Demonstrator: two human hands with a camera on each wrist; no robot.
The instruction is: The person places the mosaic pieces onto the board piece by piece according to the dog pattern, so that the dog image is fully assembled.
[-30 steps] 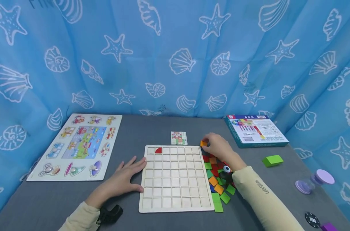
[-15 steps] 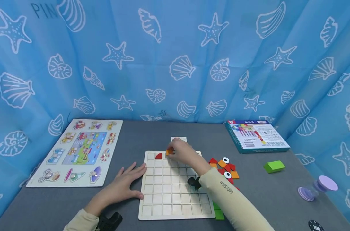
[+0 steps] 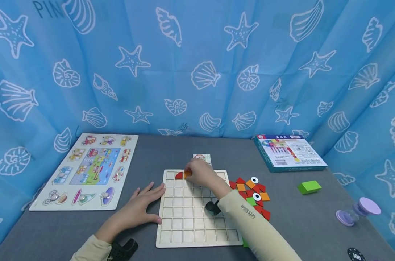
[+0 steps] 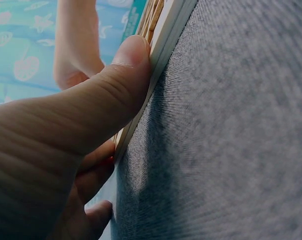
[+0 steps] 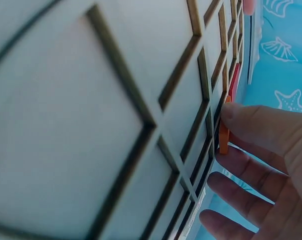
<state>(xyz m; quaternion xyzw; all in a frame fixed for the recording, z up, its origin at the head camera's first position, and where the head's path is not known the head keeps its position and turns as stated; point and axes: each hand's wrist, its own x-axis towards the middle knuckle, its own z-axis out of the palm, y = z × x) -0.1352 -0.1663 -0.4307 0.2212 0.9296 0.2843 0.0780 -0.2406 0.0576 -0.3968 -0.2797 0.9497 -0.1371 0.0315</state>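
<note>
A pale wooden grid board (image 3: 182, 212) lies flat on the grey table. One red quarter-round tile (image 3: 179, 175) sits in a cell of its far row. My right hand (image 3: 200, 173) pinches an orange square tile (image 3: 187, 174) over the cell just right of the red one; in the right wrist view the orange tile (image 5: 224, 130) is between thumb and forefinger, tilted to the board. With fingers spread, my left hand (image 3: 140, 206) rests at the board's left edge. The left wrist view has its thumb (image 4: 126, 65) touching that edge. A small pattern card (image 3: 202, 157) stands partly hidden behind my right hand.
Loose red, orange and green tiles (image 3: 259, 197) lie right of the board, partly covered by my right sleeve. A picture puzzle (image 3: 119, 174) lies at left. A boxed set (image 3: 290, 154), a green block (image 3: 309, 187) and a lilac hourglass-shaped thing (image 3: 357, 212) are at right.
My right hand has carried the orange tile from the pile leftward to the board's far row, beside the red tile. The left hand has stayed at the board's edge. The head view tilted slightly.
</note>
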